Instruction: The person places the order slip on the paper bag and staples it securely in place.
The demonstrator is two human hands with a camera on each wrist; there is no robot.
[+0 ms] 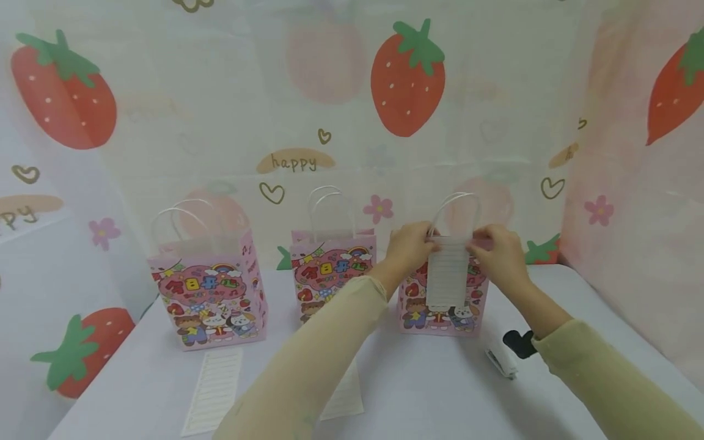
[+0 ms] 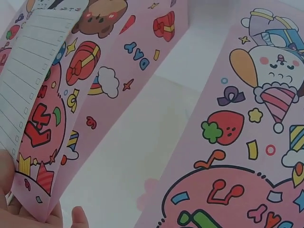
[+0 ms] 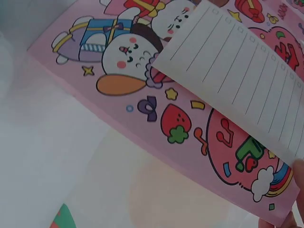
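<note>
Left hand (image 1: 409,249), right hand (image 1: 502,252) pinch lined paper strip (image 1: 447,275) to rim of rightmost gift bag (image 1: 414,315). Aligning step, seemingly; next move likely calls for steady hold.

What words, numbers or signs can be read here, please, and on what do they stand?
"happy": backdrop, centre.
"ppy": backdrop, left edge, cut off.
"今日开心": left bag and middle bag.
"DAY": right bag, left wrist view.
Too blurred or partly hidden: backdrop's right-hand lettering, smaller bag lettering.
</note>
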